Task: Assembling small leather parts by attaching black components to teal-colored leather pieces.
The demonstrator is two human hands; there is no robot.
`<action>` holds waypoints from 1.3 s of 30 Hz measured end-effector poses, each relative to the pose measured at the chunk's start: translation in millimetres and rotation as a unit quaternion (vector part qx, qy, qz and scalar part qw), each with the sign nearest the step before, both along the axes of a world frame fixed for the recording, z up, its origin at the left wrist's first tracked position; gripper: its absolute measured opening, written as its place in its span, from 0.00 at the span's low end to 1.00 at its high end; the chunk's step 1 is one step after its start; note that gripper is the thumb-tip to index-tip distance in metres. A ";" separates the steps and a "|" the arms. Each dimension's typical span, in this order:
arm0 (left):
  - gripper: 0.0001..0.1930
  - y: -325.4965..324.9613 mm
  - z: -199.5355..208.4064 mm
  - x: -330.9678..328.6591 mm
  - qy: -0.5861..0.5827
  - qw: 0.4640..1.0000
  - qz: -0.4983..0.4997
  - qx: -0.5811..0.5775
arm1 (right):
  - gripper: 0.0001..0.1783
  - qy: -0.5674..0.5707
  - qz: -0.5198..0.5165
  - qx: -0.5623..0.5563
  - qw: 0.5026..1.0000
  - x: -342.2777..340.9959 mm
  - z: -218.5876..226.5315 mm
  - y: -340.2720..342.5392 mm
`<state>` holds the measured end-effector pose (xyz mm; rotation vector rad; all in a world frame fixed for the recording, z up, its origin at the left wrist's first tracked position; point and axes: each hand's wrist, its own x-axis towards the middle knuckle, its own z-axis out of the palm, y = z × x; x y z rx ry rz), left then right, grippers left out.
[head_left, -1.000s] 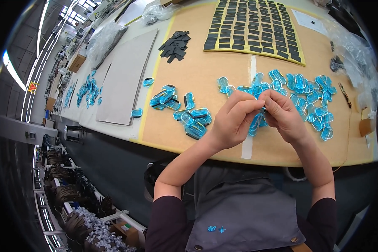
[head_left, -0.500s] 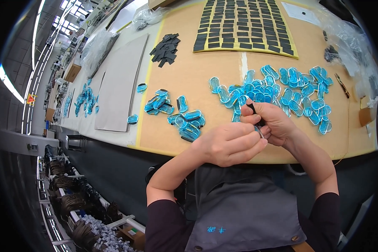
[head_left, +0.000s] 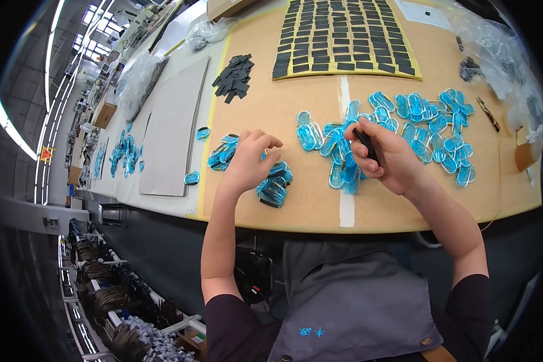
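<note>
My left hand hovers over the left pile of blue oval loops with black strips on them. Its fingers are bent and apart, with nothing visible between them. Over the right part of the table, my right hand is closed round a slim black object; its exact kind cannot be made out. Beneath and beyond that hand spreads a larger heap of blue oval loops with pale rims.
Black strips lie in rows on a yellow-edged board at the back. A loose heap of black strips sits left of it. At right are a pointed tool and clear plastic bags. A grey sheet lies left.
My left hand has moved left, away from my right hand, to the left pile, and its fingers have opened. My right hand has stayed near its place, keeping the black object.
</note>
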<state>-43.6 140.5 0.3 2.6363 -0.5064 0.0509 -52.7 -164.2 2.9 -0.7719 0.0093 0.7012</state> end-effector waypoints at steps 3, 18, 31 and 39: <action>0.08 7.8 0.0 -4.0 0.067 0.992 -0.039 0.095 | 0.18 0.007 0.009 -0.011 1.000 -1.4 -2.0 0.9; 0.06 0.4 -6.9 -2.1 0.183 0.982 -0.052 0.015 | 0.14 -0.124 0.082 -0.151 0.977 -15.9 -10.9 11.9; 0.04 -6.2 20.4 0.6 0.247 0.964 0.019 -0.094 | 0.14 -0.140 0.095 -0.176 0.970 -15.4 -8.0 12.7; 0.15 -96.0 5.2 -9.6 0.198 0.848 -0.091 -0.484 | 0.10 -0.280 -0.085 -0.181 0.939 -15.5 -15.3 14.1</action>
